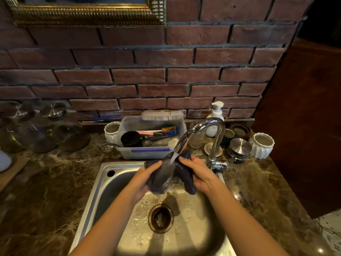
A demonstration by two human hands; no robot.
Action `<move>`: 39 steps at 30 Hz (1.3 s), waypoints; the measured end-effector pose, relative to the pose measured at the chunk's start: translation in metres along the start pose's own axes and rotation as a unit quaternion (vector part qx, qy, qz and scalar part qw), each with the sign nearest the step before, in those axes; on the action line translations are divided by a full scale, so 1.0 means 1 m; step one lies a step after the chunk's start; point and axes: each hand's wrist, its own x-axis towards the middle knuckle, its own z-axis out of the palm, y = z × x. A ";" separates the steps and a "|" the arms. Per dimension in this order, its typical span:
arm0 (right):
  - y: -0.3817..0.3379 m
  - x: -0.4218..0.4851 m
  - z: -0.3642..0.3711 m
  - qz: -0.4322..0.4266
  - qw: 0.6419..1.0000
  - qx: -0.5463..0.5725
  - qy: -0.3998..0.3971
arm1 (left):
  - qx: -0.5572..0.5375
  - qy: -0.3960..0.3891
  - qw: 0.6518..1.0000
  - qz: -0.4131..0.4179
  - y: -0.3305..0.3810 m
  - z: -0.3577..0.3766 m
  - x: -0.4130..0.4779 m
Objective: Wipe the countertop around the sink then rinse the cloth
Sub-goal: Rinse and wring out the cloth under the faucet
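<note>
Head camera looks down on a brown veined marble countertop (55, 191) set against a red brick wall (147, 78), with a gilt mirror frame (83, 17) at the upper left and a dark wooden panel (304, 126) closing off the right side. A stainless steel sink (103, 182) is sunk into the counter, its wet floor spotted with droplets around the round drain (160, 218). Over the basin, a dark blue cloth (184, 178) hangs under the water stream (172, 157) running from the chrome gooseneck faucet (203, 126). The left hand (145, 178) grips the cloth's left side with curled fingers, and the right hand (197, 174) wraps round its right side. Behind the sink stands a clear plastic tub (147, 153) holding a black cup (131, 138), a rainbow-coloured scrubber (168, 130) and a steel scourer (153, 144); a white-bristled scrub brush (163, 115) lies across its back rim. A white pump bottle (215, 119) stands behind the faucet, a white ribbed jar (263, 145) at the far right, and clear glass jars (53, 126) at the left.
</note>
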 end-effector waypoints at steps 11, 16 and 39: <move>0.033 0.002 -0.019 0.053 0.996 -0.076 0.012 | -0.114 -0.023 0.991 -0.065 0.002 0.014 -0.002; 0.034 -0.017 -0.031 0.085 0.987 -0.122 -0.068 | -0.165 0.004 0.982 -0.090 0.006 0.010 -0.001; 0.008 -0.004 0.012 0.032 0.998 -0.062 0.005 | 0.002 0.110 0.994 -0.023 -0.042 -0.009 0.009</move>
